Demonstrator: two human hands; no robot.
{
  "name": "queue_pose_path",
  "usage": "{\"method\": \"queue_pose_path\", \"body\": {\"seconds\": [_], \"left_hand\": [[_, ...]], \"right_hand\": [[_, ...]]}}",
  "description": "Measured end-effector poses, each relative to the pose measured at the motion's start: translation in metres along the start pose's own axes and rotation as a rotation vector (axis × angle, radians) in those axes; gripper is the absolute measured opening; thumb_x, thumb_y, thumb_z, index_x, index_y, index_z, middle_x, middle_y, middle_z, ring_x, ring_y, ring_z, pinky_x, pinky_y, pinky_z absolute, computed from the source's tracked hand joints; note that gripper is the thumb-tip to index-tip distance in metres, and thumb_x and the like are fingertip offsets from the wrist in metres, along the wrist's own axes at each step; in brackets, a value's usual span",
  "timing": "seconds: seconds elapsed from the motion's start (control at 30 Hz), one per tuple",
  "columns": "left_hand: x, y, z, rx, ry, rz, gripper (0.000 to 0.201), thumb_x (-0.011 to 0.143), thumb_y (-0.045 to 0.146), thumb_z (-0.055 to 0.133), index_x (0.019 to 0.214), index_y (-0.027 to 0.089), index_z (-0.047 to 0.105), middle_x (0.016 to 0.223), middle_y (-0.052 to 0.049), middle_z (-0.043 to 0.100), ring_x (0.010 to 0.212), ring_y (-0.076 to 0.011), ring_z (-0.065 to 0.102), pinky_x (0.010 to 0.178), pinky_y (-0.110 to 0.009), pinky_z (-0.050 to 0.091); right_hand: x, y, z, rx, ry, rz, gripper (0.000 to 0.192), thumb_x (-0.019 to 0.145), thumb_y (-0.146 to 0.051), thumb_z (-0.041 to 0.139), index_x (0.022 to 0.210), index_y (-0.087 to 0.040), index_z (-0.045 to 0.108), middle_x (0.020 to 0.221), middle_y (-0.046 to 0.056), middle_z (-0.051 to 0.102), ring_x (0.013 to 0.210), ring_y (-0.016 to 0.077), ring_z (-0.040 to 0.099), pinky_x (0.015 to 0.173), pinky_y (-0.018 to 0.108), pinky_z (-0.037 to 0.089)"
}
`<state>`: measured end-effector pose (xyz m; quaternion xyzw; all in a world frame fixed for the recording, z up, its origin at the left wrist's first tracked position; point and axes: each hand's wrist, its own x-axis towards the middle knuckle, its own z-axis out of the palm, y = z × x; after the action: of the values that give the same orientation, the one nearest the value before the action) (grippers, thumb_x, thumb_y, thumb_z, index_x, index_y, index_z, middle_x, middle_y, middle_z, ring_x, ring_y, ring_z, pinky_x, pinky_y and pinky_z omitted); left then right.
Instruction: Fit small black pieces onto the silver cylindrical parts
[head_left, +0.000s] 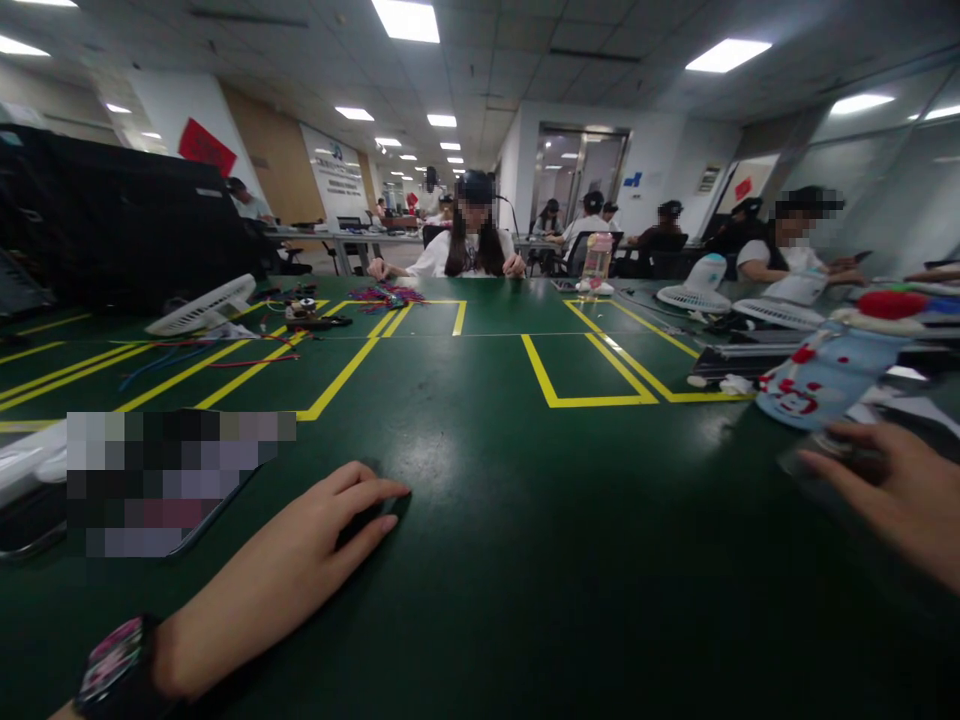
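Note:
My left hand (292, 575) lies low on the green table (525, 560), palm down, with a watch (120, 665) on its wrist. Its fingertips press a small dark object (366, 518) against the table top. At the right edge, my right hand (892, 495) is blurred. Its thumb and fingers close around a small dark grey object (844, 458). Just beyond that hand stands a tilted light-blue bottle (825, 375) with red and white patterns and a red cap.
A blurred-out flat device (176, 480) lies left of my left hand. Yellow tape lines (592, 400) mark boxes on the table. Small fans (202, 305), wires (247, 358) and a pink bottle (598, 258) lie farther off. Several people sit at the far side and right.

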<state>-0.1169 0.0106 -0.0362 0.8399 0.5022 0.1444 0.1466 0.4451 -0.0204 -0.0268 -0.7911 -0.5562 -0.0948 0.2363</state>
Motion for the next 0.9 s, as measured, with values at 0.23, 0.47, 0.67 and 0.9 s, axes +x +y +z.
{"method": "queue_pose_path", "body": {"seconds": [0.23,0.47,0.67,0.9], "left_hand": [[0.022,0.046,-0.01,0.225,0.158,0.05,0.027,0.09,0.041,0.047,0.105,0.027,0.065,0.101,-0.004,0.064,0.089,-0.0248,0.061,0.077,-0.038,0.047],[0.035,0.098,-0.002,-0.127,0.188,0.17,0.02,0.092,0.03,0.048,0.101,0.027,0.065,0.099,-0.002,0.065,0.089,-0.0187,0.06,0.077,-0.033,0.049],[0.044,0.11,0.003,-0.264,0.148,0.173,0.017,0.09,0.03,0.053,0.089,0.027,0.07,0.091,-0.001,0.065,0.082,-0.0173,0.06,0.073,-0.032,0.049],[0.039,0.089,0.011,-0.258,0.164,0.102,0.018,0.089,0.033,0.055,0.091,0.028,0.072,0.092,-0.001,0.063,0.085,-0.0182,0.059,0.075,-0.033,0.049]], "right_hand": [[-0.066,-0.195,0.005,0.493,-0.432,-0.567,0.039,0.087,-0.039,0.052,0.123,-0.026,0.046,0.116,0.004,0.056,0.1,0.0149,0.057,0.088,0.031,0.049],[-0.098,-0.246,0.034,0.671,-0.514,-0.704,0.048,0.083,-0.02,0.053,0.128,-0.025,0.035,0.116,0.002,0.054,0.101,0.0122,0.054,0.091,0.031,0.045],[-0.097,-0.236,0.048,0.794,-0.609,-0.561,0.065,0.079,-0.028,0.064,0.13,-0.024,0.024,0.112,0.002,0.057,0.101,0.0127,0.055,0.091,0.031,0.044],[-0.093,-0.236,0.039,0.743,-0.537,-0.559,0.045,0.077,-0.022,0.059,0.118,-0.023,0.041,0.108,0.002,0.056,0.093,0.011,0.055,0.081,0.026,0.046]]}}
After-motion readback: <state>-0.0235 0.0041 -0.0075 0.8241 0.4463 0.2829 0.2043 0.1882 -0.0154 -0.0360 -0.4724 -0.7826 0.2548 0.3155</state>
